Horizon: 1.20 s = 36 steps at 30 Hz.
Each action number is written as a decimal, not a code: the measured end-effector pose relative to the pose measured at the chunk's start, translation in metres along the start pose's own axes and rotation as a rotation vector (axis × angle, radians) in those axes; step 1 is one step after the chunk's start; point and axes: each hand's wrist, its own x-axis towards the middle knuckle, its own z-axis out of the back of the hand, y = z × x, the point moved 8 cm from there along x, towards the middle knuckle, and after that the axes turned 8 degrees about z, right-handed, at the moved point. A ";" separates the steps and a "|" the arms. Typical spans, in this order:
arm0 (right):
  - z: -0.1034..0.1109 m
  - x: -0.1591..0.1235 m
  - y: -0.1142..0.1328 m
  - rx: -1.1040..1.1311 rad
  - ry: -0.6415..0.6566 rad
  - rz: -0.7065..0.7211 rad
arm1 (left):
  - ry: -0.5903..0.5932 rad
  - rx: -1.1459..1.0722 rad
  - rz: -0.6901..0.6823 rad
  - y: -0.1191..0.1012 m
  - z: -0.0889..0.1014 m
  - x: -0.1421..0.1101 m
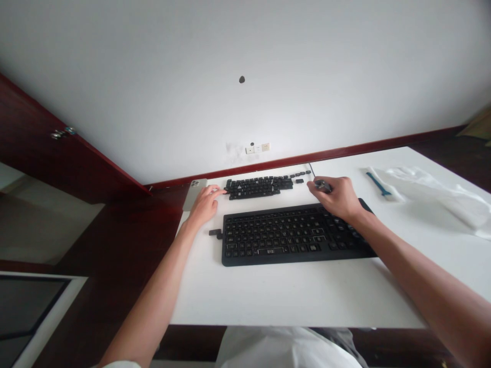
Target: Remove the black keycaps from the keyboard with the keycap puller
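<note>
A black keyboard [268, 259] lies across the white table in front of me, its many key positions showing as small dark squares. Behind it, loose black keycaps [255, 189] are laid out in rows, with a few more trailing off to the right. My left hand [205, 203] rests at the left end of these rows; its index fingertip touches the outermost keycap, and the thumb is apart. Over the keyboard's upper right part, my right hand [337, 194] is closed around a small dark tool [322, 185] with a shiny part. Its exact kind is hidden by the fingers.
A phone [193, 193] lies at the table's left edge, beside my left hand. A blue flat tool [379, 184] rests on crumpled clear plastic [433, 191] to the right. The wall with sockets [258, 148] rises behind the table [291, 296]; a dark red door [49, 138] stands left.
</note>
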 end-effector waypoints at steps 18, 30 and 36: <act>0.001 0.000 -0.001 0.015 -0.014 -0.005 | -0.019 -0.009 0.006 -0.027 0.046 -0.031; 0.002 0.000 -0.001 0.022 -0.015 -0.034 | -0.041 -0.030 0.139 -0.042 0.055 -0.145; 0.003 0.001 -0.001 0.011 -0.014 -0.040 | 0.039 -0.003 0.126 -0.045 0.045 -0.140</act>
